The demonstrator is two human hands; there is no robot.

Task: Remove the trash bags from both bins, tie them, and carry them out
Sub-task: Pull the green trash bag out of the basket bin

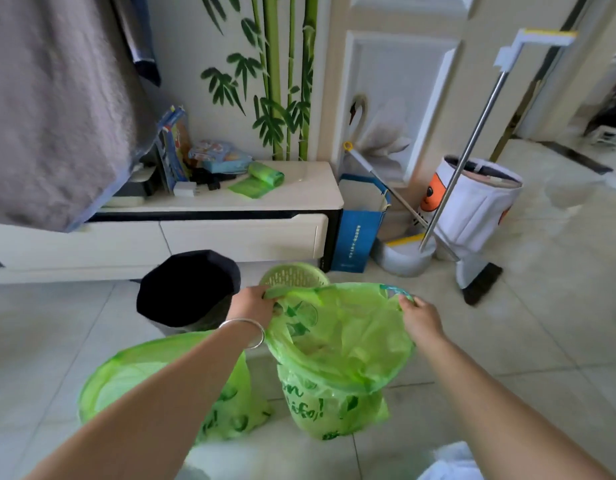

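Both hands on the rim of the rt green bag, lifting it clear of its bin.

We pinch the bag (337,344) mouth at two opposite pts: left hand (253,304) grips the far-left edge, right hand (419,318) grips the rt edge by the handle loop. Mouth lies open between the hands, bag body hangs straight down to the floor, so its long axis is vertical & the pull is up. Neither hand is nearer; they're level across the rim. Count: 2 green bags, the second (144,382) on the floor under the left forearm, untied; 1 black-lined bin (189,289) & 1 green basket bin (294,276) behind. Spare bag roll (265,173) on the bench, near its rt end. We judge tying comes next.
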